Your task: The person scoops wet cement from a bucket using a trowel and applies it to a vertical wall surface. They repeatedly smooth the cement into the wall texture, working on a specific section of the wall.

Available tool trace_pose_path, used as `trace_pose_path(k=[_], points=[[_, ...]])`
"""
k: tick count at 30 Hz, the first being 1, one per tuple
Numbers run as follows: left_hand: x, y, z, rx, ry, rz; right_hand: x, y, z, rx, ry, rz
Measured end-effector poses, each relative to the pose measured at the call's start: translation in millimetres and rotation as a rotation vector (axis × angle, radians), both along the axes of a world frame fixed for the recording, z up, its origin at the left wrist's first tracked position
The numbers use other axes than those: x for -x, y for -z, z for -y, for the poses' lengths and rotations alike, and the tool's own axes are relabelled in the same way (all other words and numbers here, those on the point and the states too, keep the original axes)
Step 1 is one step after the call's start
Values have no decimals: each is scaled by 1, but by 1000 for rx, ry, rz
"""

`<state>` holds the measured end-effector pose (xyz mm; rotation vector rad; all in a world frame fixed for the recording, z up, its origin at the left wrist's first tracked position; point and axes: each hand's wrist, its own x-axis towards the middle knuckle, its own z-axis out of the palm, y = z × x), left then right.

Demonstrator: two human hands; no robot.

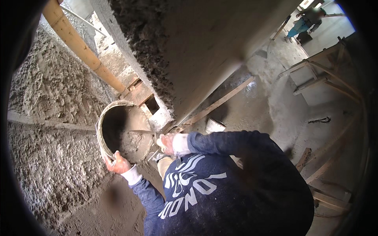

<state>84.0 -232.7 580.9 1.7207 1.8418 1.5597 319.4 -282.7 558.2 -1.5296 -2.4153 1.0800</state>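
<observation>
A round, wide-mouthed bucket [99, 131] with a pale, crusted rim is tilted in front of me. Wet grey-brown mortar [135, 144] lies along its inner right side, while the left inside is in deep shadow. My left hand [119, 163] grips the near left rim, thumb over the edge. My right hand [167, 143] is closed at the right of the bucket, around the handle end of a trowel [141, 131]. The thin blade, seen nearly edge-on, reaches over the rim to the mortar. Whether its tip touches the mortar I cannot tell.
Rough mortar coats the wall [51, 157] at left. A bamboo pole [73, 43] slants down behind the bucket. A large concrete column [197, 47] rises ahead. A timber strip [220, 101] lies on the floor, and wooden trestles [315, 80] stand right. Another person [307, 23] is far off, top right.
</observation>
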Motion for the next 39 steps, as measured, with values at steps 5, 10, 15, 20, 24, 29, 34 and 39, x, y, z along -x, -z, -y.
trace_pose_path(k=[5,10,15,20,24,29,34,39], points=[[-1,2,-2,59,21,117,5,-18,29,-137,221,-226],[-1,-5,4,2,8,129,-5,-54,19,986,192,-607],[14,41,1,-59,-68,16,5,34,-25,377,-56,-18],[26,31,5,-77,-59,-33,-14,1,-25,218,25,-236],[17,-1,5,-63,126,22,-26,-16,-48,495,192,-249],[27,-55,20,65,373,145,-23,-12,-39,1220,182,-639],[20,-80,25,127,376,297,2,-10,-17,1519,141,-882],[23,-61,32,74,172,444,34,1,-5,1664,88,-1180]])
